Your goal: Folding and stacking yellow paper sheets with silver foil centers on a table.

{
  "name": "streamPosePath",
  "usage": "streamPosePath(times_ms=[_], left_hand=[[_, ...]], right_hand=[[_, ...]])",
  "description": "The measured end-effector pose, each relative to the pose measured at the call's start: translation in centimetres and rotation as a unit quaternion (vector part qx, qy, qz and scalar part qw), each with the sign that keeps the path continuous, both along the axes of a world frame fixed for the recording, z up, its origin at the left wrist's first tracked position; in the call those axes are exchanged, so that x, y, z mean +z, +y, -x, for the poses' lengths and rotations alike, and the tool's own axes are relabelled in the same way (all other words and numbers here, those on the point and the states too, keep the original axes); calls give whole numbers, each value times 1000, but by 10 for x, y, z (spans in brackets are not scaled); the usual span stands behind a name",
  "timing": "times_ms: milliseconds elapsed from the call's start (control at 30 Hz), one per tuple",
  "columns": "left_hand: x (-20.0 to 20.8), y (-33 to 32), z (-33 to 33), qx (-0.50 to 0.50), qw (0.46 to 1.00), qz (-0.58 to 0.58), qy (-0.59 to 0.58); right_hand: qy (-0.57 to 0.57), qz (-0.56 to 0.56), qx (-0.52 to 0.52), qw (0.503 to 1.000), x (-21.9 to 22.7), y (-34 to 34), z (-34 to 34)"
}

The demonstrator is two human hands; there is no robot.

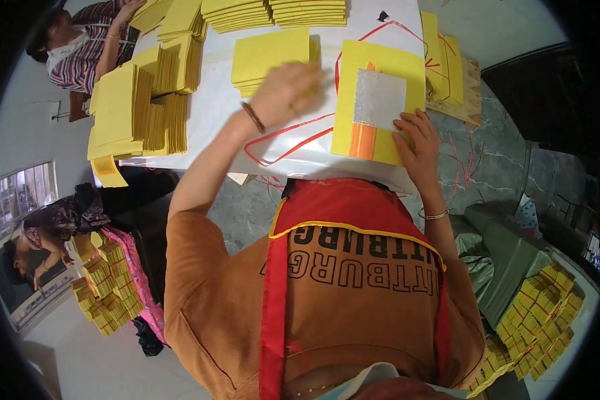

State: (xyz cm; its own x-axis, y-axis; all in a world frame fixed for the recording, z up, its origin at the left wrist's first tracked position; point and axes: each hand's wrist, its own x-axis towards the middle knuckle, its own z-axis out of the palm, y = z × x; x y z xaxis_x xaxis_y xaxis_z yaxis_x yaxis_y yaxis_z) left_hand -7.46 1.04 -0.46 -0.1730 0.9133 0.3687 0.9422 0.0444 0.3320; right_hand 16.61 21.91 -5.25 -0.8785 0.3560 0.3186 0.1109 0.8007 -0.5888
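A yellow joss paper stack (343, 87) lies near the table's right front corner, its top sheet bearing a silver square over an orange stripe. My right hand (420, 139) rests on its right edge, fingers stretched out and apart. Over the right side of a plain yellow paper stack (267, 53) is my left hand (287, 92), its fingers smeared by motion; whether they hold anything cannot be made out. Red string (283, 157) is laid in a loop across the table, running to the joss paper and showing again beyond it.
Taller yellow paper stacks (117, 107) line the white table's (213, 127) left side, with more at the far edge. Tied yellow bundles (452, 70) stand off the right edge. One co-worker (80, 47) sits far left; another person (50, 227) bends over piled bundles (107, 287).
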Motion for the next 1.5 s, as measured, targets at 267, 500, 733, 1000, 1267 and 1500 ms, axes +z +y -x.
streamPosePath(times_ms=[267,500,733,1000,1267,1500], left_hand=[[-11,18,-80,-112,989,84,39],[-4,20,-69,-64,968,62,-235],[-2,23,-62,24,910,129,-394],[-12,25,-55,16,842,127,-523],[-15,28,-48,14,820,140,-555],[-5,21,-49,-61,891,87,-442]], right_hand=[[29,134,4,991,-2,8,0],[55,415,0,908,0,20,-4],[56,398,-1,916,-2,19,-4],[37,421,-19,906,1,19,-5],[41,377,-26,925,2,14,-6],[51,386,-69,918,-16,13,-3]])
